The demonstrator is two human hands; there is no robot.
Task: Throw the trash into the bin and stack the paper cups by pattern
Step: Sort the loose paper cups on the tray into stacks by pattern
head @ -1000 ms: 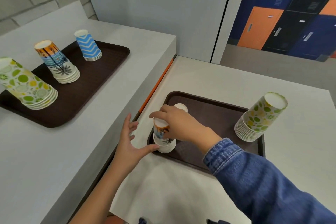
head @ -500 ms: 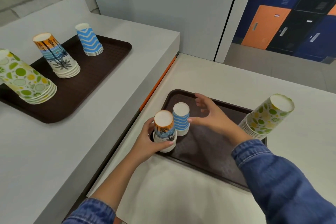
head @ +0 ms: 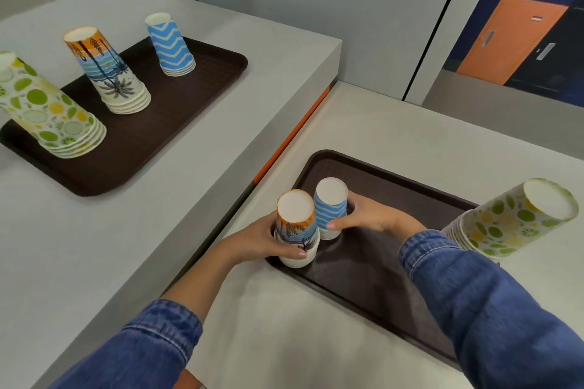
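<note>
On the near brown tray [head: 395, 275] two upside-down cup stacks stand side by side at its left corner. My left hand [head: 259, 241] grips the palm-tree sunset stack [head: 297, 227], thumb across its front. My right hand [head: 366, 218] holds the blue wavy stack [head: 330, 208] from the right, fingers curled round it. A tall lime-and-lemon stack [head: 512, 218] stands on the tray's right end.
A second brown tray [head: 151, 142] on the raised counter at left carries three upside-down stacks: lime-and-lemon [head: 47, 110], palm-tree sunset [head: 107, 73] and blue chevron [head: 170, 46]. An orange strip [head: 290, 136] marks the step between the counters. Lockers show at the back right.
My right hand let go of the palm-tree stack, swung right and closed on the blue wavy stack. My left hand moved in and took hold of the palm-tree stack.
</note>
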